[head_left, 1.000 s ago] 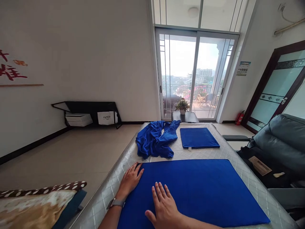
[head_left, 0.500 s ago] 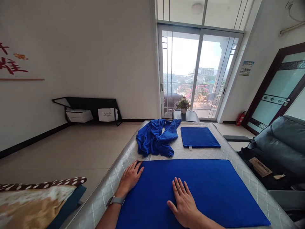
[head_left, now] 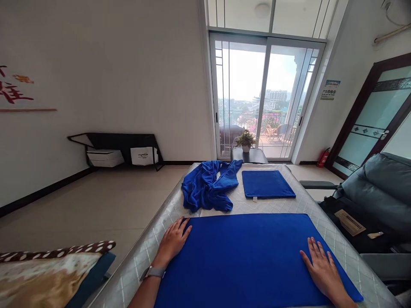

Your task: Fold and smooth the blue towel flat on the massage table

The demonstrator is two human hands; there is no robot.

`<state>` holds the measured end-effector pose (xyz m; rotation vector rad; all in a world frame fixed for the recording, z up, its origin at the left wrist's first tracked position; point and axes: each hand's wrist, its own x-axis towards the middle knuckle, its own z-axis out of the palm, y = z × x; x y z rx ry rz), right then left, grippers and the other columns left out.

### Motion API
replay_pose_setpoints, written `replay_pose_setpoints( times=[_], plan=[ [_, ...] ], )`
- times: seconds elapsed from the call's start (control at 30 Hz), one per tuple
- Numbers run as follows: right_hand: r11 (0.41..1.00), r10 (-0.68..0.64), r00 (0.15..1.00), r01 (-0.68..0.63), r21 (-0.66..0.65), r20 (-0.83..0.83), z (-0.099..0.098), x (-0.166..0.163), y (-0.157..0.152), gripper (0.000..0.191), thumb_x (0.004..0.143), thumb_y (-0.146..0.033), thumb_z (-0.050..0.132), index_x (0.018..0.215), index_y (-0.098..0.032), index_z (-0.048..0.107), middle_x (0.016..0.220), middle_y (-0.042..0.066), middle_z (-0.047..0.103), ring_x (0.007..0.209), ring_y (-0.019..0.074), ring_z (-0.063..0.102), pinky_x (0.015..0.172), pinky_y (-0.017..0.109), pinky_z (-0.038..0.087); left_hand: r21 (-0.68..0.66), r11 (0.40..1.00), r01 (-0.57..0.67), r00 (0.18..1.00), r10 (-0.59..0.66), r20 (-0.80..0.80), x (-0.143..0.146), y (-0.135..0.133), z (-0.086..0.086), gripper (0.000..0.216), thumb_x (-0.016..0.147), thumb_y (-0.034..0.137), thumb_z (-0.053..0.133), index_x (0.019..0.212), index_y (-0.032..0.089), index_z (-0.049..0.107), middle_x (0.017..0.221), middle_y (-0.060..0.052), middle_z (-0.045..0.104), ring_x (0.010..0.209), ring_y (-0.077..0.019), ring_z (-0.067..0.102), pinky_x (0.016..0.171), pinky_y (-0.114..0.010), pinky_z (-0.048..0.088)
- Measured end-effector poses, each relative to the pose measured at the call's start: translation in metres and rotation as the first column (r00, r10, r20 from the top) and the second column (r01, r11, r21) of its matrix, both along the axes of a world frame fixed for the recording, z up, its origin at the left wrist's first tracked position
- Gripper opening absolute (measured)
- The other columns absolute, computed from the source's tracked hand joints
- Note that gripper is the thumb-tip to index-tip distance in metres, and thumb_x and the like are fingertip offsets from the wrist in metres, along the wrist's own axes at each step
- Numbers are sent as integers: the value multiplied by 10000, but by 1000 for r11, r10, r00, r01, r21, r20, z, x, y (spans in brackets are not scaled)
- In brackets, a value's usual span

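A large blue towel [head_left: 250,256] lies spread flat on the quilted silver table [head_left: 144,256] in front of me. My left hand [head_left: 171,241] rests flat and open on the towel's far left corner, a watch on its wrist. My right hand [head_left: 323,269] lies flat and open on the towel near its right edge. Farther back, a crumpled blue towel [head_left: 207,186] sits in a heap on the left. A small folded blue towel [head_left: 266,184] lies to its right.
A dark grey armchair [head_left: 375,196] stands to the right of the table. A potted plant [head_left: 245,141] sits on a small dark stand beyond the far end, before glass sliding doors. A patterned cushion [head_left: 48,273] is at lower left. Open tiled floor lies to the left.
My right hand has slid across the spread towel from its middle to its right edge, staying flat. My left hand has stayed on the left corner.
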<state>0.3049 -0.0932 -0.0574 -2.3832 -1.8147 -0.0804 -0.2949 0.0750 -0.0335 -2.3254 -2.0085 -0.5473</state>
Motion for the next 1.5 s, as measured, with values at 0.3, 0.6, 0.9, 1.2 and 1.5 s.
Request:
replay_pose_setpoints(
  times=[0.3,0.6,0.9,1.2,1.5],
  plan=[
    [984,-119,983,98,146,142,21,47,-8,846,894,-572,146,1517,-111,487,1624,130,377,1562,306,162,1260,552,64,-25,1000,-16,1000,16,14,2,-1,3,552,1024,473,358,1479,205,518,1557,-117,507,1443,-280,450,1213,-485,319],
    [905,419,905,-423,-52,-69,83,-164,34,599,1033,-395,207,1533,-195,469,1628,62,372,1530,274,277,1266,530,153,-35,999,-16,1000,16,11,3,-3,5,567,1024,482,347,1477,187,518,1560,-132,502,1452,-291,439,1212,-493,317],
    [674,715,620,-734,80,-323,84,-326,80,704,1041,-557,291,1611,-143,269,1668,127,255,1554,269,194,1266,508,196,-7,1000,-12,1000,12,-20,2,1,0,560,1026,481,373,1467,173,530,1559,-152,499,1450,-289,446,1210,-478,324],
    [718,646,679,-695,-23,-348,70,-334,108,732,1031,-587,259,1625,-161,222,1691,98,152,1569,270,104,1270,530,103,6,1000,-20,1000,20,17,3,2,-2,552,1025,494,378,1467,202,531,1554,-127,508,1452,-287,439,1213,-475,318],
    [871,437,869,-473,-132,-234,77,-226,120,780,1019,-642,160,1631,-158,170,1704,75,131,1576,226,58,1270,462,38,-2,1000,-4,999,4,33,2,0,1,542,1025,481,370,1452,198,544,1550,-131,512,1444,-301,449,1206,-495,325]
  ],
)
